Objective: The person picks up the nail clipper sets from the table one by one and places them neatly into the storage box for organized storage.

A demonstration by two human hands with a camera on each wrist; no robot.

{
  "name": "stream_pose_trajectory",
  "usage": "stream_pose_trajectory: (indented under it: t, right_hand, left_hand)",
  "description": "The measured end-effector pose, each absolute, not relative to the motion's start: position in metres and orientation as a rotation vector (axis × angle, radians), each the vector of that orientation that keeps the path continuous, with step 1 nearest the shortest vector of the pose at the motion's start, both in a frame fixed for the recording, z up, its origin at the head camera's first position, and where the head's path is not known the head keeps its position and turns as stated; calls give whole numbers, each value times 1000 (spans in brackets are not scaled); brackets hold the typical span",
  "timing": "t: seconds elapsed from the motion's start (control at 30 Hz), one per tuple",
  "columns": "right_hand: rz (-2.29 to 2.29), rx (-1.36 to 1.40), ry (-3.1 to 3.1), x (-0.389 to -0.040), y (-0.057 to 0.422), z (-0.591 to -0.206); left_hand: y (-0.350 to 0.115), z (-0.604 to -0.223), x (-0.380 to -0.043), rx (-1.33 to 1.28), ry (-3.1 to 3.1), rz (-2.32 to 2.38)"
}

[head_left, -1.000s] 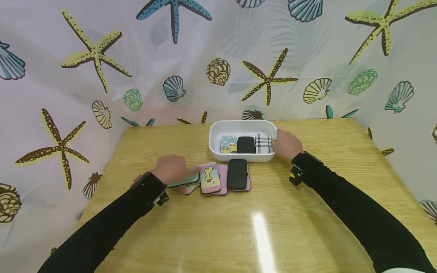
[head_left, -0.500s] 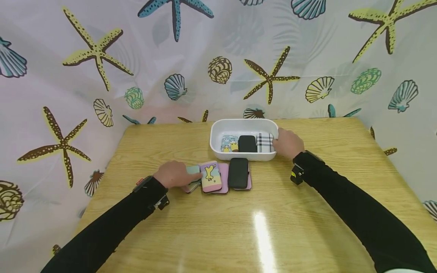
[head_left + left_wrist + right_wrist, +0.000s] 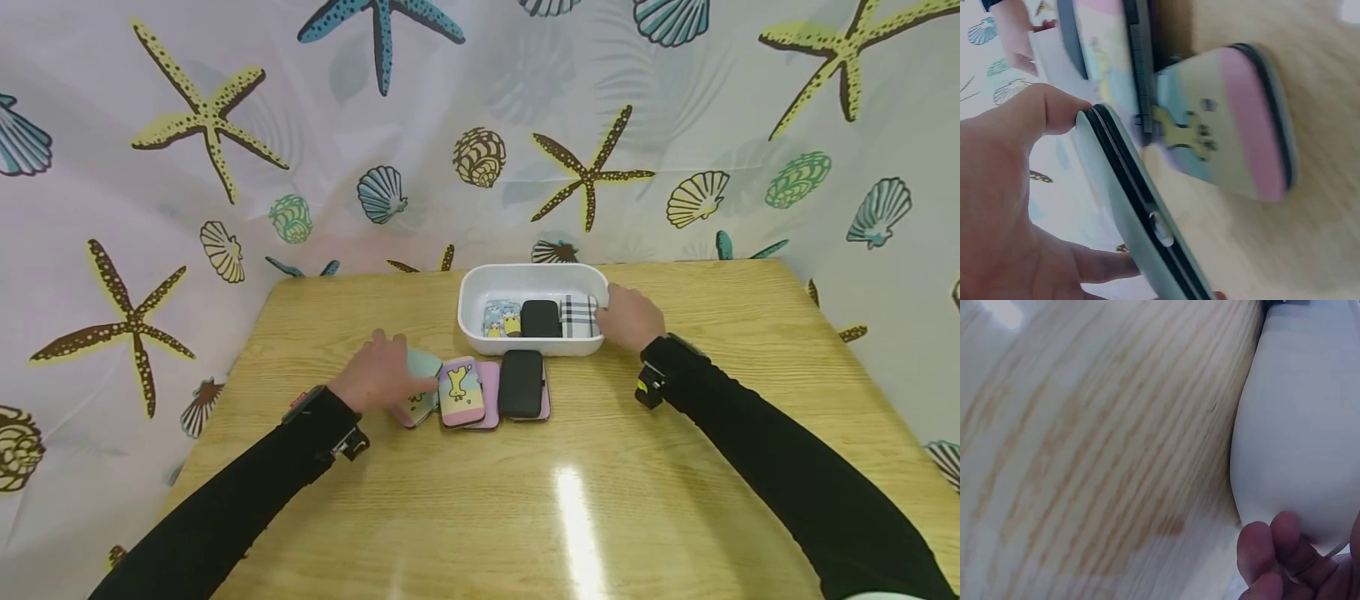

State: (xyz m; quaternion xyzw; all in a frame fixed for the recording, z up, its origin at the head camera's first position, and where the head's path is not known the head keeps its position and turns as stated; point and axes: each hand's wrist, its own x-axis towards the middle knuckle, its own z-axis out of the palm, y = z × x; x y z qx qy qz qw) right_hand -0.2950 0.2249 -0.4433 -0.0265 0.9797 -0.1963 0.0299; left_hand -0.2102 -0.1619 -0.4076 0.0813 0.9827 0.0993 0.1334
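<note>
My left hand grips a slim mint-green case with a dark edge and a silver clasp. Seen from the left wrist, the case is tipped edge-on, thumb at one end and fingers at the far side. Below it lies a pastel case with a yellow cartoon animal, partly hidden by the hand in the head view. At the right end of a white plastic bin, my right hand holds the wall; its curled fingertips show against the outside in the right wrist view.
Right of the left hand lie another pastel case, a pink case and a black case overlapping a pink one. Inside the bin stand a blue cartoon case, a black case and a plaid case.
The mint-green case has gone from lying flat under the left hand to being tilted up in its grip, uncovering more of the pastel case beneath. The right hand and bin stay put.
</note>
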Motion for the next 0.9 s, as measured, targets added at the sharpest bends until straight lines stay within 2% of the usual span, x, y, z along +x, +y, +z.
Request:
stream_pose_trajectory:
  t: [0.47, 0.9]
  right_hand:
    - [-648, -61, 3004, -292, 225, -441]
    - [-663, -65, 3005, -293, 225, -442]
  left_hand:
    - [-110, -371, -229, 551, 3046, 292]
    - [-33, -361, -274, 913, 3002, 150]
